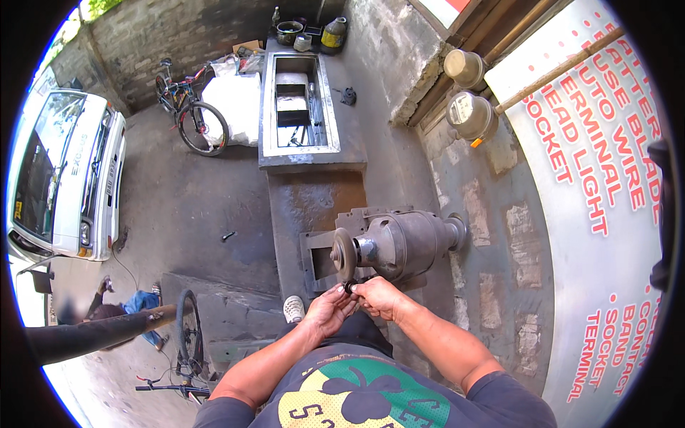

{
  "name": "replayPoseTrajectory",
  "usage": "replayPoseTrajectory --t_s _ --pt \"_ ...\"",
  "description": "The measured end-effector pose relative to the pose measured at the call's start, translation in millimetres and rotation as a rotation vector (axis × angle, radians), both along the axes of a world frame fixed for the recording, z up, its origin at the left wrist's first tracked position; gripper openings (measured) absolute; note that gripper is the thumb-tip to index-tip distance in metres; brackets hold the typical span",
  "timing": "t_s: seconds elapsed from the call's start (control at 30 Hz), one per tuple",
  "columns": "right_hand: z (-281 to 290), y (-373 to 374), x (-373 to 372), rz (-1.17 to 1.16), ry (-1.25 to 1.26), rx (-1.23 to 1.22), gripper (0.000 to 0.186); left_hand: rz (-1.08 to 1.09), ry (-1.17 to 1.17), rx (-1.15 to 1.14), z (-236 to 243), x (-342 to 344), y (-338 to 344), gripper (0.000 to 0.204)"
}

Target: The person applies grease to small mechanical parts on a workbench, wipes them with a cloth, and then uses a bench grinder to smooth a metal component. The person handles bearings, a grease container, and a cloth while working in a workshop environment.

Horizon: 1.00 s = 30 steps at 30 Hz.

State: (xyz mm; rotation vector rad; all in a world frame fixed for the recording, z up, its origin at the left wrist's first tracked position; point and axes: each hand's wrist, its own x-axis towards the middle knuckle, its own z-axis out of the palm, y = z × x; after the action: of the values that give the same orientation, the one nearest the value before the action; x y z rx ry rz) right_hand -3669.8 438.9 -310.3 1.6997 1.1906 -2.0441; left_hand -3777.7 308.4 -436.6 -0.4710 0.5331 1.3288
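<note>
Pinching a small dark ring-shaped part [347, 287] between both sets of fingertips, the left hand [328, 308] and right hand [378, 296] meet just below the grinding wheel [344, 254] of the bench grinder [399, 242]. Fingers could likely graze the wheel, being so near. Both forearms angle inward, wrists bent, fingers closed around the part.

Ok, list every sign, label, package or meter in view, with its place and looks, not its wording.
Signboard: against the wall at right, large white panel, red lettering.
Two meters: on the wall left of the signboard, round, grey metal with glass fronts.
Yellow jug: far end of the concrete bench, dark cap.
White sack: beside the bicycle, bulky, unmarked.
Car sticker: windscreen corner, small, yellow.
</note>
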Motion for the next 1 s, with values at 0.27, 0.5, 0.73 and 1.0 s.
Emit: replayPoseTrajectory --t_s 0.27,0.5,0.73,1.0 --pt "-5 -17 13 0.169 0.072 0.261 0.034 -0.021 0.057 0.005 21 -6 -6 0.038" --pt "8 -22 17 0.429 0.021 0.547 0.034 -0.028 0.153 0.028 42 -12 -8 0.052" --pt "-8 -9 2 0.334 -0.042 0.448 0.037 -0.011 0.092 -0.034 22 -10 -4 0.033" --pt "-4 1 -1 0.391 -0.075 0.428 0.040 -0.002 0.051 -0.035 16 -4 -1 0.027"
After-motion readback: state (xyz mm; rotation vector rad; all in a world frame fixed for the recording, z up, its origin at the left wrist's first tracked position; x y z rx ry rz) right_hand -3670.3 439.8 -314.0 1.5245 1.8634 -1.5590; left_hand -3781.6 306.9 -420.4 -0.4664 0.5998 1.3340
